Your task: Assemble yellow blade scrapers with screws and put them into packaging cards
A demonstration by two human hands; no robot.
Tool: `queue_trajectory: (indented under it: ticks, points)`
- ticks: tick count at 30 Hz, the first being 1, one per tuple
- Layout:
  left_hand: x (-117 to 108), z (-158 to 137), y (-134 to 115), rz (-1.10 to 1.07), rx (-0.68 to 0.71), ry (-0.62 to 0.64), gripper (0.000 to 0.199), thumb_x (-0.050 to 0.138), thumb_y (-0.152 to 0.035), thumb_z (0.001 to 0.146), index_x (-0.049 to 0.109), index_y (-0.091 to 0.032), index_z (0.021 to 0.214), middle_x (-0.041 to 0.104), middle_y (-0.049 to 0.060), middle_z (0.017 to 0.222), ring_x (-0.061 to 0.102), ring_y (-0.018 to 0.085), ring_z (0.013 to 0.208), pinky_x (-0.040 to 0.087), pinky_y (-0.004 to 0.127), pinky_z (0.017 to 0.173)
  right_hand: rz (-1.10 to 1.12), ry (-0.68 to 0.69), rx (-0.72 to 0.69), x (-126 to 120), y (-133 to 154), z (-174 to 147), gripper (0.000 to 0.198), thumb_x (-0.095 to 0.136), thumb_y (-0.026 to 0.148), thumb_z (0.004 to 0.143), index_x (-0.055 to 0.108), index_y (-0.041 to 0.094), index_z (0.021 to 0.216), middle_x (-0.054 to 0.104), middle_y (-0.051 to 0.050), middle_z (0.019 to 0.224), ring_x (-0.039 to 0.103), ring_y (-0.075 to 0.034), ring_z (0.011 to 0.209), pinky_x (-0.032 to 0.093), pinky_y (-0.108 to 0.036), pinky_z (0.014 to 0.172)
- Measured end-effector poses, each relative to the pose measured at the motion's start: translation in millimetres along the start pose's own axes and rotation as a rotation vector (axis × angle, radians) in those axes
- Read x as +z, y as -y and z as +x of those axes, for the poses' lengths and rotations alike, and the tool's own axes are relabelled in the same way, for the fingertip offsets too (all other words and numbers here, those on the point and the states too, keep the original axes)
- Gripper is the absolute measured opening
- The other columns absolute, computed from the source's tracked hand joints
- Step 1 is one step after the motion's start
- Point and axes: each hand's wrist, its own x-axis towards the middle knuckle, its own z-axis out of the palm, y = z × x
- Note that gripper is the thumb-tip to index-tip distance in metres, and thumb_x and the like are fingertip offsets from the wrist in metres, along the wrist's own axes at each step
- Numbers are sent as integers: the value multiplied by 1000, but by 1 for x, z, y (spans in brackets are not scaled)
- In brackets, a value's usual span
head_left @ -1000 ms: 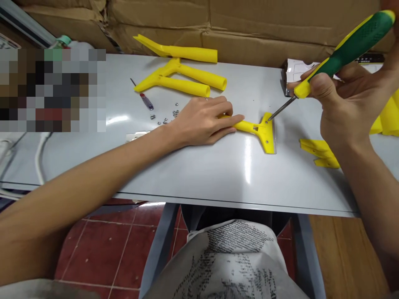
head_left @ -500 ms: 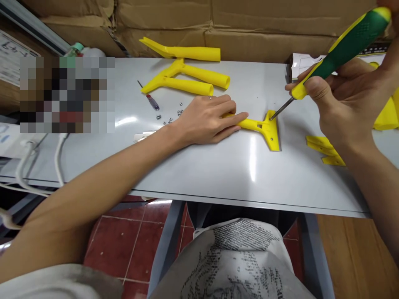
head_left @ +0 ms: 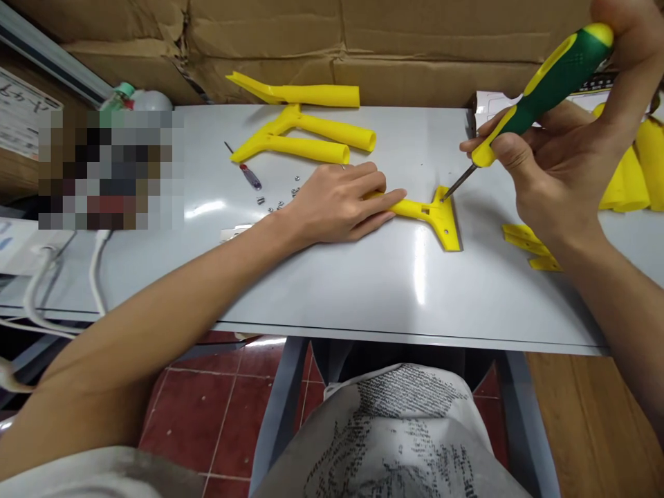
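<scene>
A yellow scraper lies flat on the table, its wide head to the right with a thin blade edge showing. My left hand is closed over its handle and presses it down; most of the handle is hidden under the palm. In my right hand is a green and yellow screwdriver, held at a slant with a fingertip by the butt end. Its tip meets the upper screw hole of the scraper head. A second screw or hole shows lower on that head.
Several yellow scraper handles lie at the back. A small screwdriver and loose screws lie left of my left hand. Small yellow plates and more yellow parts are at right. White cables hang over the left edge.
The view has shifted slightly. The screwdriver's butt end has swung left and my right hand has come a little left with it; the tip stays at the same hole. My left hand keeps its hold.
</scene>
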Motion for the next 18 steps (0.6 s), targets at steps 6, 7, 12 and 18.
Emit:
queue_trajectory:
  ticks: [6,7,12,18]
  points:
    - [2,0,1,-4,-1,21,40,44,-52,118,66,-30,145,70,7,103,75,28,96,58,44,79,57,-75,-65,-6,-24,-4,115,74,110,64,42,57,161,34,-1,168,69,-8,71,71,-37,55]
    - [2,0,1,-10,-5,26,41,43,-52,119,65,-30,146,70,7,103,75,28,97,59,45,80,73,-80,-81,-7,-27,-5,117,73,111,62,40,59,161,34,-1,169,70,-8,70,71,-38,56]
    - [-1,1,1,-10,7,27,40,46,-50,118,65,-30,146,71,7,102,75,28,96,58,43,79,2,-98,9,0,-17,-7,112,64,114,66,43,57,159,34,-1,168,68,-9,71,69,-38,55]
    - [-1,1,-1,-33,-19,21,39,47,-51,117,68,-31,143,72,8,103,75,29,97,57,45,79,37,-161,3,15,-9,-7,121,63,119,54,50,55,156,37,-1,164,67,-10,72,65,-37,49]
